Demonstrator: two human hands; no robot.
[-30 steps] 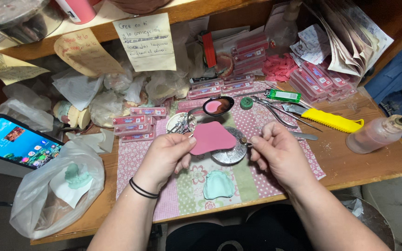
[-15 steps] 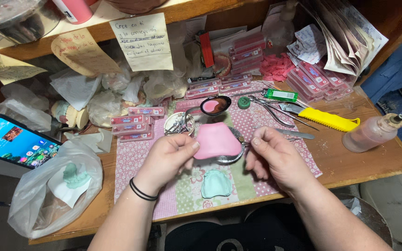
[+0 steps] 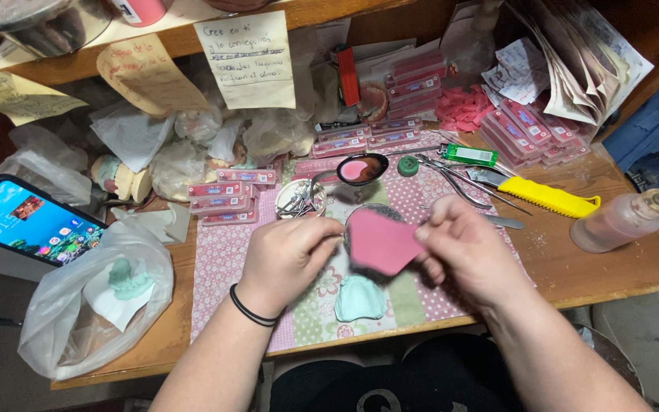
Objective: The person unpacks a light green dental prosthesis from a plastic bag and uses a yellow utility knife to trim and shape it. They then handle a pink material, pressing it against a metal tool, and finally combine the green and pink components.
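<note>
Nearest the viewer, on the patchwork cloth (image 3: 223, 267), a pale green dental cast (image 3: 360, 297) lies just below the pink wax sheet (image 3: 381, 243), its upper edge tucked under the sheet's shadow. The wax sheet is held above the cloth's middle between both hands. The right hand (image 3: 470, 255) pinches its right edge, thumb on top, the other fingers curled beneath and hidden. The left hand (image 3: 287, 255) has its fingers bunched together at the sheet's left edge; whether they grip the wax or a small tool cannot be told, since the fingertips are covered by the knuckles. A black band circles the left wrist. Behind the wax sheet, only a dark curved rim of a round dish (image 3: 364, 216) shows. Left of the wax sheet sits a small tin of metal bits (image 3: 299, 200), and further left a clear bag (image 3: 62, 320) with a green cast inside. Beyond the wax sheet stands a spoon-like ladle of pink wax (image 3: 361, 168); to its right, a yellow-handled knife (image 3: 547, 197), its blade partly under pliers, and a squeeze bottle (image 3: 623, 220).
</note>
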